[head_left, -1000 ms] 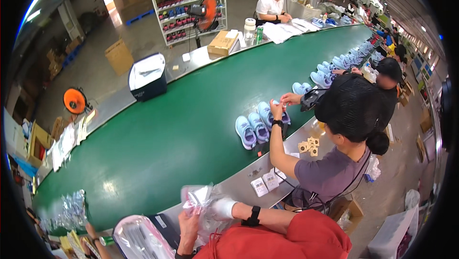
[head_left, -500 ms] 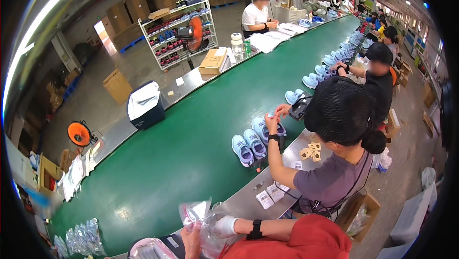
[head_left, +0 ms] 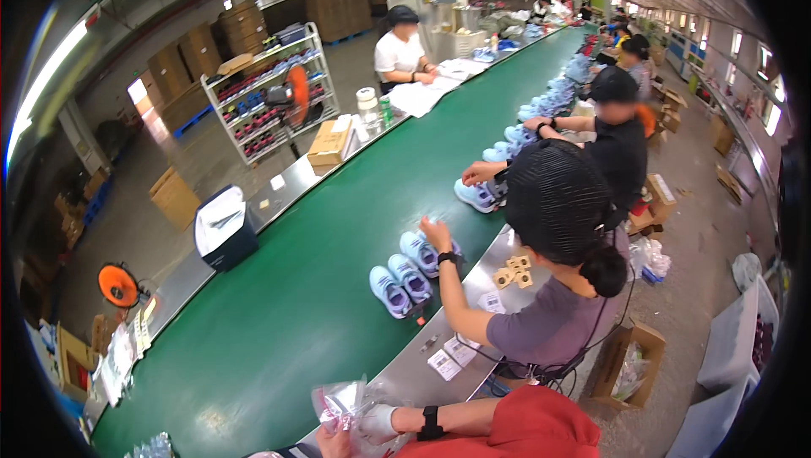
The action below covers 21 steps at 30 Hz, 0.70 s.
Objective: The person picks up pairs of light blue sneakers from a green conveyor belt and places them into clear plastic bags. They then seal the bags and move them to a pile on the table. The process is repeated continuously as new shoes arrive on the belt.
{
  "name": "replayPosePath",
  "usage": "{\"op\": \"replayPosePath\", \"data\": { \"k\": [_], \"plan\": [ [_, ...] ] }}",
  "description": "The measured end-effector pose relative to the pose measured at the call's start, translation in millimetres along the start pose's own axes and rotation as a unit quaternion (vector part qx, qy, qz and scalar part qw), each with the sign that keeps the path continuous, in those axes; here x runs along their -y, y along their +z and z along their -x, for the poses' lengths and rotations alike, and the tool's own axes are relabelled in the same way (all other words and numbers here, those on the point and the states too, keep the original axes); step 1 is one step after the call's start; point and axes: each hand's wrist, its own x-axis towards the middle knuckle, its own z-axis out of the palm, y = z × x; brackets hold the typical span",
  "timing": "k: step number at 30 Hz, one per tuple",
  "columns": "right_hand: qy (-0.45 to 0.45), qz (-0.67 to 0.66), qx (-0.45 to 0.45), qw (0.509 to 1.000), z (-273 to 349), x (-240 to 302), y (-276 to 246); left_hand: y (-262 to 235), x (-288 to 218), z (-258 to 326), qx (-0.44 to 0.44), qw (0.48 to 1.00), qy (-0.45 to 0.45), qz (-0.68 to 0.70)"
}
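Observation:
At the lower edge, my left hand (head_left: 334, 443) is closed on a clear plastic bag (head_left: 340, 400) that has something pinkish inside. My right hand (head_left: 378, 422), in a white covering, is against the same crinkled film. Its fingers are hidden by the plastic, so I cannot tell how they are bent. A black band circles my right wrist below a red sleeve. Beyond the bag, light blue shoes (head_left: 409, 277) stand in a row on the green conveyor belt (head_left: 279, 289).
To my right a co-worker (head_left: 549, 314) reaches over the shoes; others line the belt farther off. Printed cards (head_left: 443, 364) and tan tags (head_left: 512, 273) lie on the metal edge. A dark blue bin (head_left: 225, 234) stands across the belt. Clear packets (head_left: 152, 446) sit lower left.
The view has shifted, so most things appear farther left. The co-worker's hands have parted, one reaching to a shoe farther along. My hands stay at the plastic bag.

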Motion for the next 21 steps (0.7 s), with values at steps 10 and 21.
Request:
{"op": "replayPosePath", "data": {
  "k": [10, 21],
  "plan": [
    [0.152, 0.030, 0.086, 0.984, 0, 25, 6, -20, 14, 2, 0.005, 0.998, 0.055, 0.043],
    [0.139, 0.007, 0.018, 0.990, -6, 39, 32, -61, 0, 19, -0.018, 0.998, -0.027, 0.051]
  ]
}}
